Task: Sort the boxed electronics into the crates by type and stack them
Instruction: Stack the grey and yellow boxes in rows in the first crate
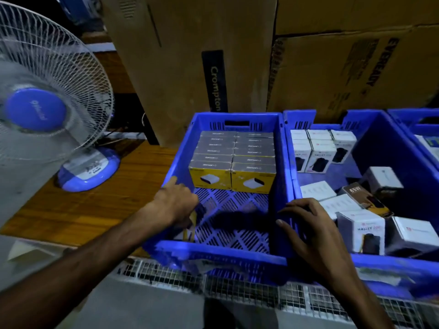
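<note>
Fan (47, 110) at 9 o'clock on the tabletop (99, 200). Left hand (177, 204) inside left crate (213, 250), grasping a yellow box (190, 230) at its near-left corner. Yellow boxes (232, 157) stacked in two rows at the crate's 12 o'clock end. Right hand (306, 224) released, fingers resting on the wall shared with right crate (384, 262), which holds loose white boxes (361, 231).

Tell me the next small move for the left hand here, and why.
Probably slide the yellow box that the left hand holds forward against the yellow rows: those fill only the far part of the left crate, and bare floor lies between.
</note>
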### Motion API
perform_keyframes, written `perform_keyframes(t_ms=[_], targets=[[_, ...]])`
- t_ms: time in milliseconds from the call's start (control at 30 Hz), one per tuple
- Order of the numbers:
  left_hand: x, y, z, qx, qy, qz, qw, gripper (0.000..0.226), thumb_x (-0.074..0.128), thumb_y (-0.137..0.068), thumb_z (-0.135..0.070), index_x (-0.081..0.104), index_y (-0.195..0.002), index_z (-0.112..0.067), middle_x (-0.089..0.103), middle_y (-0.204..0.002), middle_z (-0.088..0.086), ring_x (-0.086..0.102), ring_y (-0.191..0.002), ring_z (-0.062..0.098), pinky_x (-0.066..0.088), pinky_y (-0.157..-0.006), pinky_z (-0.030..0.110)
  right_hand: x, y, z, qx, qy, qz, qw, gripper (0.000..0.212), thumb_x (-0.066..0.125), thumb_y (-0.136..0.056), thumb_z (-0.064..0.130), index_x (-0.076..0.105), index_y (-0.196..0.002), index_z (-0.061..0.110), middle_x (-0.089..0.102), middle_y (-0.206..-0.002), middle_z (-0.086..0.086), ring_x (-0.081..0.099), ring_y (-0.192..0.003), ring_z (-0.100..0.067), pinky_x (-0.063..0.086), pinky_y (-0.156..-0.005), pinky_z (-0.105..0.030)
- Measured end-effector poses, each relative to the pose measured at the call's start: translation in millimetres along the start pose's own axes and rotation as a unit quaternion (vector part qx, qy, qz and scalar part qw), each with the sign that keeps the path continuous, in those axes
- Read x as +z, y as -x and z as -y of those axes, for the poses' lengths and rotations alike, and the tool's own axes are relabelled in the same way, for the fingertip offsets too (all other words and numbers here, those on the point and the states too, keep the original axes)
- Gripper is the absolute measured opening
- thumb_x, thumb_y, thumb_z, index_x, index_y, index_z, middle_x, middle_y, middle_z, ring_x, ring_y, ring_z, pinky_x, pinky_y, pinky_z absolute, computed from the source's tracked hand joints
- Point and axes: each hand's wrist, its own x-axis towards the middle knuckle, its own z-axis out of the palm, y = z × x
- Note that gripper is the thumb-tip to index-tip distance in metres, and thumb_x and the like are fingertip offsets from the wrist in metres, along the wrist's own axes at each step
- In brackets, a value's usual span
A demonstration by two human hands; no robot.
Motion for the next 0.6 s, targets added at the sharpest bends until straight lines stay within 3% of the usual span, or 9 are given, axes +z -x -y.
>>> perform_keyframes(t_ms=[67,133,233,300,367,433,467,533,600], targets=[[10,1,-10,-0.027,-0.034,0.007,0.999,0.047,0.056,-0.098,-0.044,0.059,-0.135,-0.016,0.07,-0.13,0.011,0.046,-0.143,0.033,0.014,-0.125,0.057,0,-1,-2,-0.004,-0.008,0.0,1.0,0.025,0.062,-0.092,0.045,0.074,-0.104,0.027,0.056,-0.111,0.012,0.063,-0.106,-0.014,0.055,-0.083,-0.043],[20,-3,-16,-0.052,-0.045,0.017,0.998,0.044,0.041,-0.105,-0.034,0.056,-0.141,-0.014,0.066,-0.138,0.012,0.033,-0.152,0.036,-0.001,-0.125,0.063,0,-1,-3,-0.006,-0.007,0.0,1.0,0.026,0.062,-0.092,0.045,0.074,-0.104,0.025,0.057,-0.111,0.012,0.063,-0.107,-0.015,0.055,-0.084,-0.043],[24,-8,-22,-0.062,-0.057,0.016,0.996,0.041,0.04,-0.103,-0.034,0.061,-0.133,-0.014,0.068,-0.131,0.012,0.04,-0.145,0.037,-0.003,-0.125,0.063,0,0,-2,-0.007,-0.011,-0.003,1.0,0.032,0.059,-0.092,0.048,0.075,-0.104,0.023,0.057,-0.11,0.012,0.062,-0.106,-0.015,0.055,-0.084,-0.042],[24,-11,-23,-0.068,-0.022,-0.002,0.997,0.037,0.046,-0.101,-0.034,0.065,-0.127,-0.016,0.068,-0.125,0.012,0.051,-0.131,0.036,0.002,-0.127,0.06,-1,0,-1,-0.004,-0.017,-0.003,1.0,0.036,0.057,-0.092,0.051,0.075,-0.104,0.023,0.056,-0.11,0.012,0.062,-0.105,-0.013,0.056,-0.083,-0.041],[26,-15,-23,-0.062,0.046,-0.028,0.997,0.04,0.055,-0.097,-0.035,0.061,-0.131,-0.017,0.061,-0.128,0.013,0.056,-0.123,0.036,0.023,-0.123,0.055,-1,0,-1,-0.005,-0.02,0.0,1.0,0.034,0.058,-0.093,0.051,0.075,-0.103,0.024,0.056,-0.111,0.012,0.062,-0.106,-0.013,0.056,-0.082,-0.042],[29,-12,-26,-0.045,0.185,-0.047,0.981,0.051,0.062,-0.093,-0.03,0.054,-0.141,-0.017,0.05,-0.131,0.013,0.057,-0.119,0.04,0.045,-0.103,0.051,0,0,-3,-0.005,-0.024,0.002,1.0,0.028,0.061,-0.096,0.047,0.075,-0.104,0.024,0.057,-0.112,0.011,0.062,-0.106,-0.014,0.057,-0.082,-0.044],[31,-10,-28,-0.044,0.259,-0.048,0.964,0.059,0.063,-0.092,-0.026,0.046,-0.148,-0.018,0.044,-0.133,0.015,0.057,-0.118,0.043,0.049,-0.094,0.051,1,1,-4,-0.004,-0.026,0.0,1.0,0.025,0.062,-0.098,0.044,0.075,-0.104,0.024,0.057,-0.112,0.01,0.061,-0.106,-0.014,0.057,-0.082,-0.044],[38,-6,-29,-0.06,0.35,-0.033,0.934,0.083,0.064,-0.092,-0.021,0.019,-0.162,-0.021,0.037,-0.138,0.02,0.054,-0.119,0.051,0.05,-0.091,0.052,1,2,-3,0.0,-0.029,-0.006,1.0,0.023,0.064,-0.095,0.042,0.075,-0.105,0.023,0.056,-0.112,0.011,0.061,-0.106,-0.012,0.057,-0.082,-0.043],[44,-4,-26,-0.09,0.388,-0.031,0.917,0.109,0.072,-0.086,-0.022,-0.004,-0.164,-0.024,0.043,-0.133,0.026,0.053,-0.121,0.054,0.048,-0.09,0.049,1,2,-2,0.005,-0.03,-0.01,0.999,0.025,0.063,-0.094,0.043,0.075,-0.105,0.023,0.056,-0.112,0.012,0.06,-0.105,-0.011,0.058,-0.081,-0.042]])
